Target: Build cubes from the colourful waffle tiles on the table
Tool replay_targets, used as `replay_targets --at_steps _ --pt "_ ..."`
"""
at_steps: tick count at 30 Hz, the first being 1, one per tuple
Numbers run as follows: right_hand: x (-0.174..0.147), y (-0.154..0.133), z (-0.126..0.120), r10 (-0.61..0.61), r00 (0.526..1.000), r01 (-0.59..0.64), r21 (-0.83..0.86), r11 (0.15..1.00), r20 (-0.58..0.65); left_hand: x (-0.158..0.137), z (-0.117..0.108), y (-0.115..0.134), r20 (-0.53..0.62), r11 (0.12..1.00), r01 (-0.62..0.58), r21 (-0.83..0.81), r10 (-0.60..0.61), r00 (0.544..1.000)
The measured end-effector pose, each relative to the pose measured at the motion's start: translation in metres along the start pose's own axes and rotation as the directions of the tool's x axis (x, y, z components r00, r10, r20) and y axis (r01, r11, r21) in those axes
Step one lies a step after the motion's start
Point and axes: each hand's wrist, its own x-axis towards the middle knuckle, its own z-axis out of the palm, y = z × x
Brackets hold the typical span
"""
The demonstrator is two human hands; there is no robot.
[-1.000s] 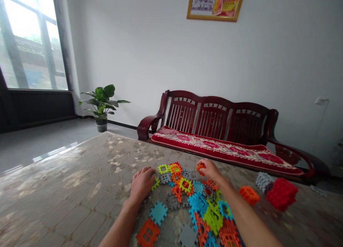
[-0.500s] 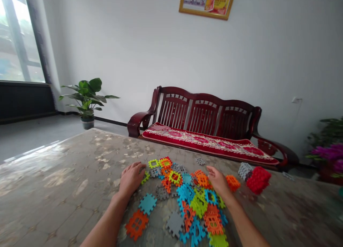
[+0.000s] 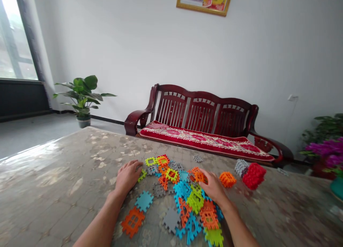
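Note:
My left hand [image 3: 128,176] rests on the table, fingers stretched out and loosely spread. Its fingertips are beside a yellow-green interlocking tile [image 3: 142,174]. On the other side of the pile, my right hand [image 3: 214,188] reaches over an orange interlocking tile [image 3: 198,175], thumb and fingers apart at its edge. Whether it grips that tile is not clear. Between my arms lie loose toothed plastic tiles: a yellow-green one [image 3: 195,200], a grey square [image 3: 171,220], a light-blue square [image 3: 144,201], an orange window tile [image 3: 133,222] and a blue triangle [image 3: 193,228].
To the right stand an orange block [image 3: 227,179], a grey assembled block [image 3: 241,167] and a red assembled block [image 3: 254,176]. A small grey tile [image 3: 197,158] lies farther back. Beyond the patterned table [image 3: 66,190] is a wooden bench [image 3: 200,113]; a potted plant [image 3: 83,93] stands left.
My right hand has come down and in toward the orange tile at the pile's right side. My left hand stays beside the pile. The whole view has shifted slightly.

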Motion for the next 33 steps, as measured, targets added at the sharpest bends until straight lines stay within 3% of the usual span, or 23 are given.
replay_targets --at_steps 9,17,25,29,33 --pt "-0.008 -0.016 -0.005 -0.023 0.998 0.012 -0.21 0.978 -0.05 0.003 0.001 -0.002 0.017 0.999 0.001 0.034 -0.001 1.0" --pt "-0.01 -0.019 -0.003 0.016 1.0 -0.013 -0.179 0.984 0.016 0.003 -0.001 -0.001 0.033 0.999 0.011 0.045 -0.013 0.999" --pt "-0.011 -0.021 -0.002 0.009 1.0 -0.012 -0.164 0.986 -0.017 0.002 -0.001 0.0 0.034 0.999 0.007 0.05 -0.008 0.999" --pt "-0.012 -0.021 0.001 -0.013 0.997 0.001 -0.17 0.985 -0.072 0.002 -0.001 0.0 0.027 0.998 -0.003 0.062 0.001 1.0" --pt "-0.007 -0.016 -0.009 -0.039 0.969 0.004 -0.141 0.99 -0.246 0.003 0.0 -0.001 0.027 0.997 -0.01 0.075 0.008 1.0"
